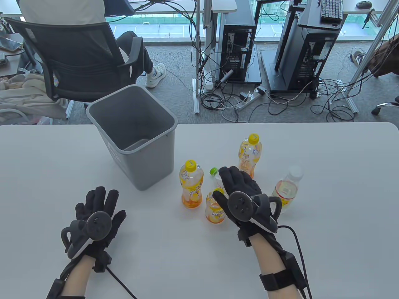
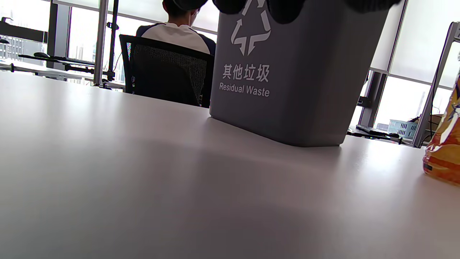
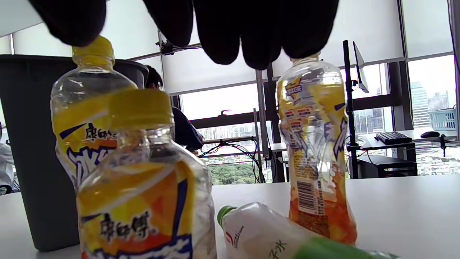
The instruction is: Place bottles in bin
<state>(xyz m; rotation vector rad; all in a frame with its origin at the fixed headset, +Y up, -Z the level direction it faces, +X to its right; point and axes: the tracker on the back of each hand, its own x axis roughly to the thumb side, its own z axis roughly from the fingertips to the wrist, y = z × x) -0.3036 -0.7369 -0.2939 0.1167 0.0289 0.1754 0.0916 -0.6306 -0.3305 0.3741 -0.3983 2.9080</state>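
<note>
White table (image 1: 311, 174) bears bin (image 1: 134, 124), bottles; both hands' grip spread, holding nothing.

A grey open-topped bin (image 1: 137, 137) stands upright left of centre. To its right cluster three upright orange-labelled, yellow-capped bottles (image 1: 191, 183) (image 1: 250, 151) (image 1: 215, 208), a green-capped bottle (image 1: 214, 174) lying on its side, and a clear white-capped bottle (image 1: 286, 188).

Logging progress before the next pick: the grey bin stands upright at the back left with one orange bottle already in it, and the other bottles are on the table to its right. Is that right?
Not quite. The table view shows the grey bin holding no bottle: only its bare floor shows. It does stand upright at the back left, with the bottles on the table to its right.
</note>
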